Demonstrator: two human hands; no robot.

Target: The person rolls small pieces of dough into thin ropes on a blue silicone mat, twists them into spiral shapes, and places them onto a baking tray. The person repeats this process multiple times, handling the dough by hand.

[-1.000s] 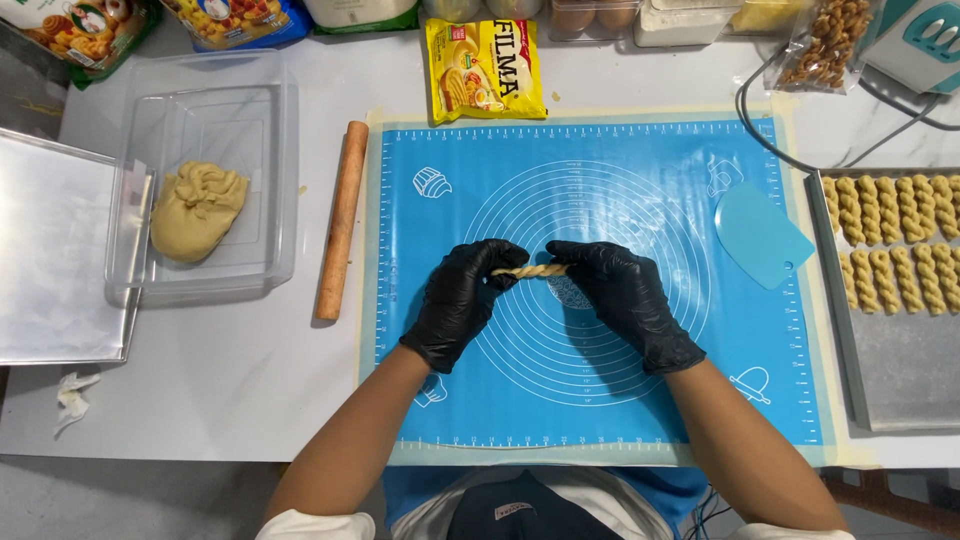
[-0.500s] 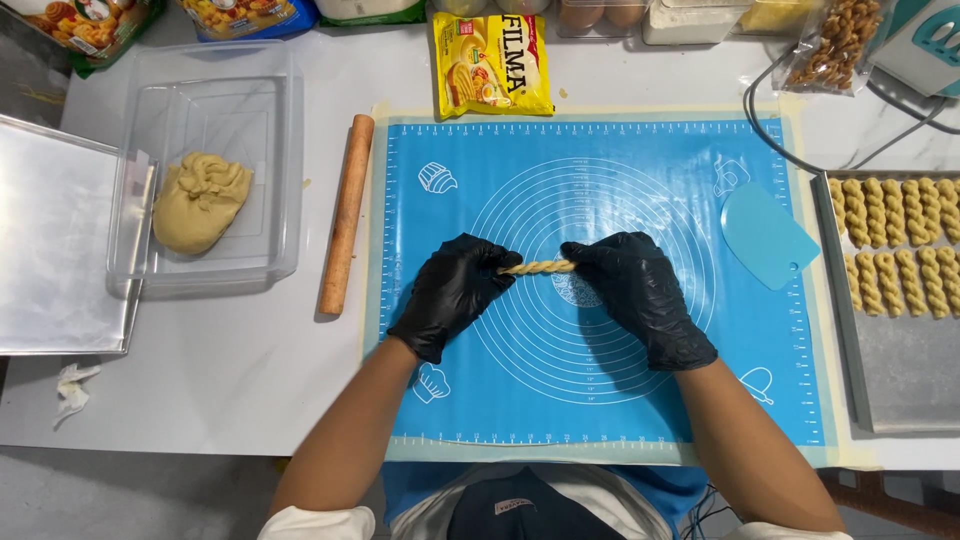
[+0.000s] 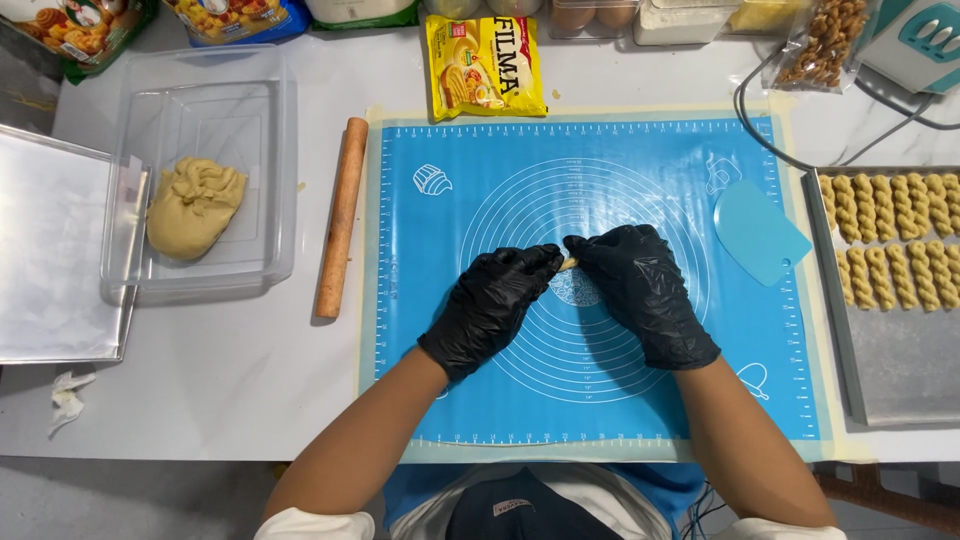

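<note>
My left hand (image 3: 495, 305) and right hand (image 3: 640, 290) have closed together; fingers pinch the dough twist (image 3: 568, 264), now mostly hidden, above the blue mat (image 3: 600, 170) centre, rolling pin (image 3: 340, 215) at 9 o'clock.

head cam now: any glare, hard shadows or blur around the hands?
Head view: even overhead light, sharp across the frame; soft shadows only under the left hand and right hand; faint sheen on the black gloves and on the clear plastic tub; the dough piece is mostly hidden between the fingertips; edges bow slightly.
</note>
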